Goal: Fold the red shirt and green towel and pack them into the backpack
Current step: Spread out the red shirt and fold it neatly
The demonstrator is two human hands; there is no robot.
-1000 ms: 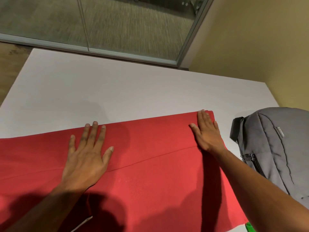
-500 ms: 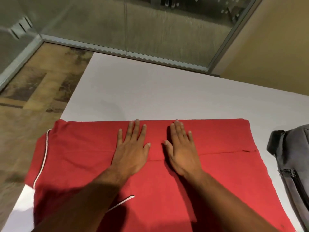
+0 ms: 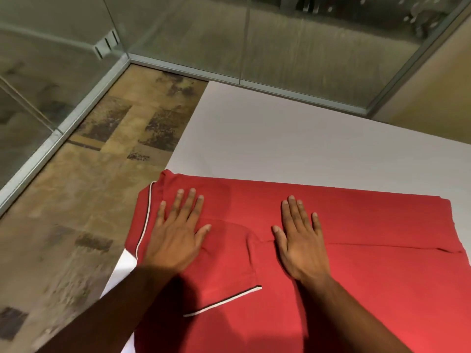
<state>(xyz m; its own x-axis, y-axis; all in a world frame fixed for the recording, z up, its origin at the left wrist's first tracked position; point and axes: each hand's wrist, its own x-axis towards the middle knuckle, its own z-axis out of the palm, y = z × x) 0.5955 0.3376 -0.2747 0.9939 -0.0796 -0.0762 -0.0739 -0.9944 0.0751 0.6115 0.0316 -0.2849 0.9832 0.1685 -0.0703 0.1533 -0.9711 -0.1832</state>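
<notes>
The red shirt (image 3: 356, 271) lies spread flat on the white table (image 3: 280, 149), with a folded strip along its far side and white piping at the left sleeve and a hem. My left hand (image 3: 178, 235) presses flat on the shirt near its left end, fingers straight and spread. My right hand (image 3: 300, 243) lies flat on the shirt's middle, over the fold line. The backpack and the green towel are out of view.
The table's left edge runs diagonally just left of the shirt, and the sleeve hangs slightly over it. Brown patterned floor (image 3: 76, 212) lies beyond. Glass partitions with metal frames (image 3: 254, 82) stand behind the table; a tan wall (image 3: 433, 103) is at the right.
My view has swung left, and the backpack has left the frame. My hands, close together half a second ago, have spread apart, the left one sliding towards the shirt's left end.
</notes>
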